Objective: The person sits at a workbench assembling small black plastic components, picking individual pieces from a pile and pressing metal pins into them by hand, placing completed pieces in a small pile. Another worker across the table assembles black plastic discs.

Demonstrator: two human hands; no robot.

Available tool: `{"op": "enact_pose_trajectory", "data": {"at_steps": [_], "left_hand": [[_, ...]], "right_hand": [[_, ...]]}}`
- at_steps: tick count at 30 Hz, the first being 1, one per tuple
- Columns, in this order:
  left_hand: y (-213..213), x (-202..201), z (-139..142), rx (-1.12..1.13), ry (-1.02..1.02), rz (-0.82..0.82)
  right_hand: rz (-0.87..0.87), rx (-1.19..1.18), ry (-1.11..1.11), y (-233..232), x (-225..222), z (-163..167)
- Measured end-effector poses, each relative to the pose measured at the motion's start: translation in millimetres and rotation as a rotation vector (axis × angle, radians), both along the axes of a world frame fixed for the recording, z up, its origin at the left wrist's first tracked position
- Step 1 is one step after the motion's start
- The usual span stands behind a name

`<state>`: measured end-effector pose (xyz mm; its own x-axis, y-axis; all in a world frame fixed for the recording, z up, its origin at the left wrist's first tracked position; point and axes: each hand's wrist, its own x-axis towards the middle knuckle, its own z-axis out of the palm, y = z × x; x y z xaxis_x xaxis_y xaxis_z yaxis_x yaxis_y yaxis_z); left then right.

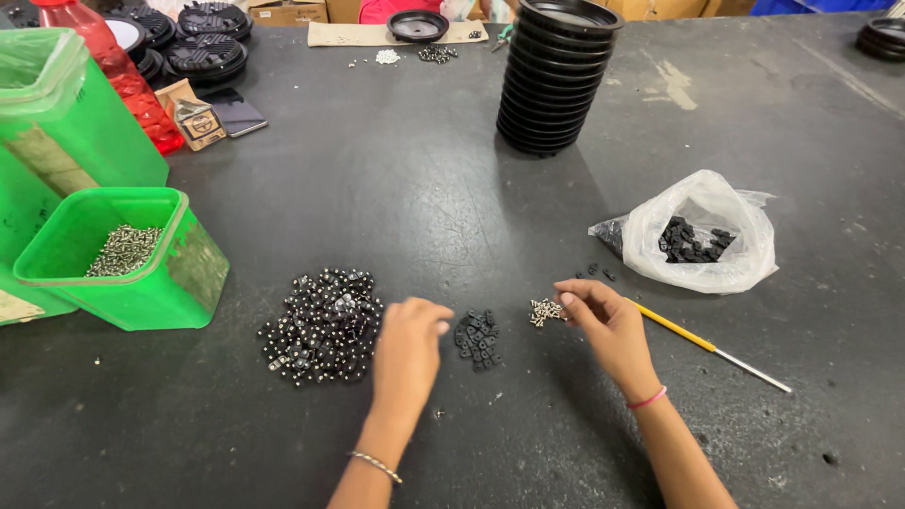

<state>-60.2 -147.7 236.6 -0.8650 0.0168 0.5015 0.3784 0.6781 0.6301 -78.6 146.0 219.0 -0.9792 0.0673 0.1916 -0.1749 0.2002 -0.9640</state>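
We pinch tiny, light, slippery silver metal screws (pixel 546 311) with our right hand (pixel 608 325), fingertips closed on one, while our left hand (pixel 407 344) hovers loosely curled beside small stiff black plastic clips (pixel 478 339).

A small assembly workshop: a dark, scuffed worktable (pixel 396 188) carries a stack of black round parts (pixel 556 75) at one o'clock, a green bin of silver screws (pixel 123 250) at nine o'clock, and cardboard boxes (pixel 287 11) at twelve o'clock.
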Motion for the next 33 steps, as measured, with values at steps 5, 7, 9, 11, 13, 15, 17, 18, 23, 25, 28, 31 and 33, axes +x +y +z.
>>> {"op": "enact_pose_trajectory", "data": {"at_steps": [5, 7, 9, 11, 13, 15, 17, 18, 23, 25, 28, 31, 33], "left_hand": [[12.2, -0.1, -14.3, -0.055, -0.056, -0.130], [15.0, -0.8, -19.2, -0.092, -0.065, -0.140], [16.3, -1.7, -23.0, -0.118, -0.094, -0.133], [16.5, -2.9, -26.0, -0.090, -0.120, -0.134], [16.3, -4.3, -28.1, -0.090, -0.131, -0.126], [16.2, -5.7, -29.5, -0.119, -0.127, -0.112], [16.7, -7.0, -30.4, -0.097, -0.122, -0.099], [17.3, -7.5, -30.8, -0.086, -0.118, -0.091], [24.4, -8.9, -31.9, 0.206, -0.279, 0.009], [28.8, -8.6, -32.4, 0.414, -0.425, -0.009], [36.2, -7.1, -33.4, 0.660, -0.484, -0.118], [42.9, -5.2, -34.5, 0.810, -0.553, -0.199], [46.5, -4.0, -35.0, 0.824, -0.600, -0.212]], "right_hand": [[-0.030, 0.046, 0.010, 4.5, 0.1, 1.8], [-0.044, 0.100, 0.008, 7.3, 0.9, 0.9], [-0.062, 0.177, -0.006, 8.9, 1.1, -0.5], [-0.065, 0.322, 0.056, 9.2, 1.0, -1.7], [-0.050, 0.456, 0.069, 8.3, 1.4, -1.8], [-0.020, 0.576, 0.033, 5.6, 2.2, -0.5], [-0.030, 0.648, 0.037, 1.2, 4.4, 1.9], [-0.035, 0.684, 0.039, -1.5, 5.6, 3.3], [-0.052, 0.830, 0.073, -15.4, 11.5, 8.8], [-0.052, 0.880, 0.107, -18.5, 12.1, 9.7], [-0.036, 0.924, 0.182, -20.5, 12.9, 9.3], [-0.036, 0.939, 0.189, -21.1, 13.8, 8.5], [-0.046, 0.922, 0.167, -21.4, 14.0, 8.7]]}}
